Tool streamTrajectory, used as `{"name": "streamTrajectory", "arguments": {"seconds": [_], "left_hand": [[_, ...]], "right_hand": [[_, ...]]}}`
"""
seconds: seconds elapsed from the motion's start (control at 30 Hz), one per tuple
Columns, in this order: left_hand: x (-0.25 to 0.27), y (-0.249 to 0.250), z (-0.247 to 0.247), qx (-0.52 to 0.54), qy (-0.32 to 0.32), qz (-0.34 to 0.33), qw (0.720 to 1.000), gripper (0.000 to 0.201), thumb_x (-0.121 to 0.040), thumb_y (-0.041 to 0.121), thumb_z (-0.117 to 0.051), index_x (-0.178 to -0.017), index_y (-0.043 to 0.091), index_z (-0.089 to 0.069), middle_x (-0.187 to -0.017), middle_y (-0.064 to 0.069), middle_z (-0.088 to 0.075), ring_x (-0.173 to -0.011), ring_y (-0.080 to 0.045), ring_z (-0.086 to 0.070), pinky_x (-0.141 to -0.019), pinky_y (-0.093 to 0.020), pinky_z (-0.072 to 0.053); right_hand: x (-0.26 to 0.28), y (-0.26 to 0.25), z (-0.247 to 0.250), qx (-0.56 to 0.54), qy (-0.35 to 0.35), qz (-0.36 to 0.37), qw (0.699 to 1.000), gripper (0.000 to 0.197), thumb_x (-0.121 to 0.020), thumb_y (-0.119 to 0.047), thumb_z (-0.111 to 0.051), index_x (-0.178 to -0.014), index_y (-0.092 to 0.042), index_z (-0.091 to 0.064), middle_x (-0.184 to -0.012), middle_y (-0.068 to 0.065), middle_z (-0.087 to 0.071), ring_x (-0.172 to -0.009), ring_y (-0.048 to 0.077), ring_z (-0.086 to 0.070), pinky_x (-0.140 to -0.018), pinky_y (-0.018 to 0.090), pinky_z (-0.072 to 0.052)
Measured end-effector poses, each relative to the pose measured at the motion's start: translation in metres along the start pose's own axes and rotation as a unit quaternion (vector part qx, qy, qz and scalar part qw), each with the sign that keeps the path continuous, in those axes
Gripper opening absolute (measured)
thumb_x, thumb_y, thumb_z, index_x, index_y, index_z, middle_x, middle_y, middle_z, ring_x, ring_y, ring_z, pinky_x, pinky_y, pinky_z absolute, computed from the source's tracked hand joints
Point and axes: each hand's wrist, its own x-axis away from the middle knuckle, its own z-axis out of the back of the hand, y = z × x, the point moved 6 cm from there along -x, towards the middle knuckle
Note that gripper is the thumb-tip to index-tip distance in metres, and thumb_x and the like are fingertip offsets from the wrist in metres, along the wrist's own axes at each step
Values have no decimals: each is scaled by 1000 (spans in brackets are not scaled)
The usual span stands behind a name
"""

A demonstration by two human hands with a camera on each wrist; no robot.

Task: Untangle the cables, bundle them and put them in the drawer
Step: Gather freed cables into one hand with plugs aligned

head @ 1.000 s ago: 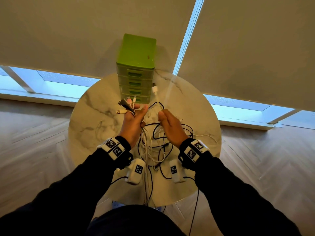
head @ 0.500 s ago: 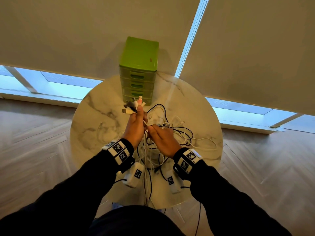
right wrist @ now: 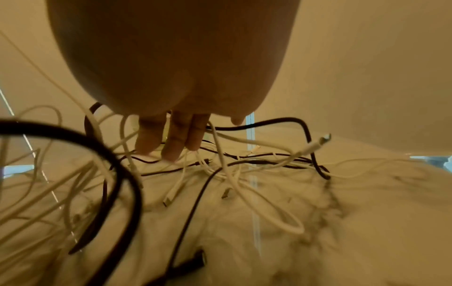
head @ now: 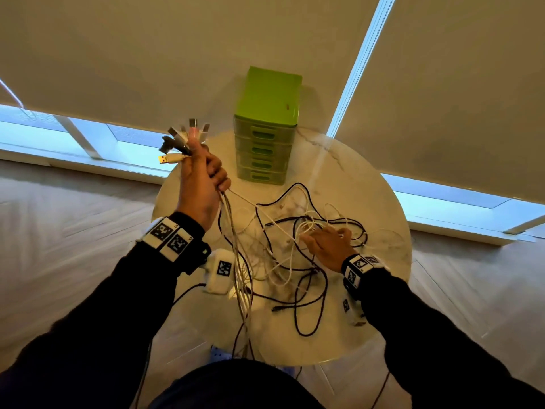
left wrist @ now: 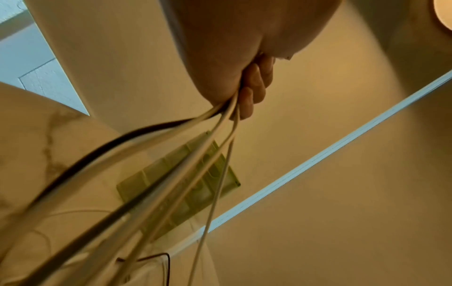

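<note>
Above the marble table [head: 368, 184], the left hand [head: 200, 184] grip holds white and black cables [head: 236, 240] below fanned USB plugs [head: 182, 137]; right hand [head: 327, 246] grip wide, fingers [right wrist: 171, 143] in the tangle.

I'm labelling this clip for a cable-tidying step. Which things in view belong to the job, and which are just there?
Part of the job:
- cable plugs gripped in the left hand
- tangled cables on the marble table, under the right hand
- green drawer unit, drawers closed

Just there:
- window blinds
- wood floor
</note>
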Motion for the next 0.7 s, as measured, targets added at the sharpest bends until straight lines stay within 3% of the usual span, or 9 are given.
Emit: {"name": "streamTrajectory", "arguments": {"seconds": [0.1, 0.17, 0.23, 0.3, 0.37, 0.43, 0.6, 0.63, 0.7], "left_hand": [[-5, 1, 7, 6, 5, 8, 1000, 42, -109, 47, -27, -76, 23, -37, -56, 8, -28, -47, -8, -23, -47, -23, -22], [-1, -9, 3, -2, -7, 22, 1000, 43, -108, 48, -26, -75, 24, -37, -56, 8, -28, -47, -7, -23, -47, -23, -22], [4, -20, -3, -16, -27, 34, 999, 43, -108, 49, -27, -74, 23, -37, -55, 8, -28, -46, -7, -23, -47, -24, -22], [8, -23, -8, -34, -46, 40, 998, 44, -108, 48, -26, -75, 22, -37, -54, 9, -30, -46, -6, -24, -50, -26, -19], [6, -15, -10, -51, -51, 31, 997, 43, -109, 46, -26, -75, 22, -37, -55, 9, -30, -47, -6, -24, -53, -31, -15], [1, -1, -5, -60, -36, 15, 997, 43, -109, 46, -28, -73, 24, -36, -55, 9, -28, -49, -8, -21, -55, -33, -13], [-7, 9, 10, -101, -20, -12, 995, 43, -109, 45, -29, -73, 23, -38, -57, 8, -28, -51, -9, -22, -56, -33, -15], [-7, 4, 11, -112, -20, -13, 993, 46, -109, 44, -29, -76, 18, -46, -57, 8, -28, -51, -8, -23, -55, -31, -16], [-4, -12, 10, -141, -26, 0, 990, 56, -109, 44, -30, -101, -3, -59, -60, 6, -28, -51, -8, -24, -52, -28, -19]], "right_hand": [[-2, -20, 31, -77, 142, -12, 987, 34, -106, -46, -28, -90, -34, -55, -91, -8, -61, -99, 21, -58, -93, 47, -29], [-5, -48, 43, -176, 200, 38, 963, 30, -104, -46, -35, -88, -27, -51, -83, -8, -56, -82, 21, -57, -85, 44, -37], [-11, -79, 38, -278, 158, 104, 942, 31, -101, -49, -43, -105, -21, -56, -99, -3, -61, -86, 16, -58, -81, 36, -48], [-15, -99, 18, -268, 54, 128, 953, 30, -101, -45, -49, -114, -19, -57, -109, -2, -63, -93, 14, -59, -82, 30, -47], [-14, -95, -10, -210, -52, 121, 969, 23, -103, -43, -46, -97, -22, -55, -92, -5, -64, -83, 12, -58, -75, 30, -42], [-11, -72, -30, -177, -87, 119, 973, 25, -105, -41, -43, -84, -29, -50, -83, -6, -59, -78, 13, -55, -76, 34, -43], [-10, -15, -11, -198, 19, 107, 974, 43, -103, -52, -30, -78, -30, -57, -75, -9, -61, -75, 11, -60, -82, 44, -50], [-13, -11, 1, -198, 40, 90, 975, 45, -104, -51, -30, -77, -28, -58, -72, -8, -62, -72, 13, -61, -82, 45, -50], [-20, -5, 31, -198, 118, 50, 972, 45, -105, -48, -33, -73, -27, -56, -63, -7, -59, -65, 16, -61, -77, 45, -52]]}}
